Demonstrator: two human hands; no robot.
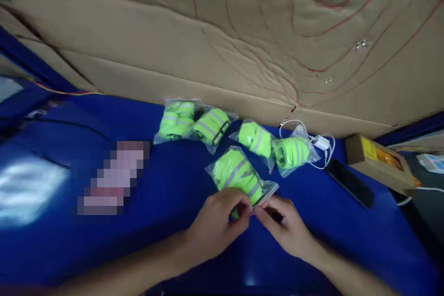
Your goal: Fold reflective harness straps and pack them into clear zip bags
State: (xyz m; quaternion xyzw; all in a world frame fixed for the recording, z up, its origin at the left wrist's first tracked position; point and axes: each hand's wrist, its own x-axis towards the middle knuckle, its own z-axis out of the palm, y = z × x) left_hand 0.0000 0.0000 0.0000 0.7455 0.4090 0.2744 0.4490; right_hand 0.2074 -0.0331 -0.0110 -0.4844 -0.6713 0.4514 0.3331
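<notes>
A clear zip bag (239, 173) holds rolled neon-yellow fabric with grey reflective stripes. It lies on the blue tabletop (166, 185), its open-end edge turned toward me. My left hand (222, 217) pinches that edge between thumb and forefinger. Close beside it, my right hand (284, 224) grips the same edge with thumb and fingertips. Both sets of fingertips nearly meet at the bag's seal, and whether the seal is closed cannot be made out. Behind it sit similar packed bags: one at far left (176, 120), a second (213, 127), a third (256, 141) and another (293, 150).
A cardboard wall (173, 55) with red drawn lines rises behind the bags. On the right lie a white charger with cable (322, 142), a black phone (350, 182) and a small cardboard box (378, 162). A pixelated patch (114, 178) covers something on the left.
</notes>
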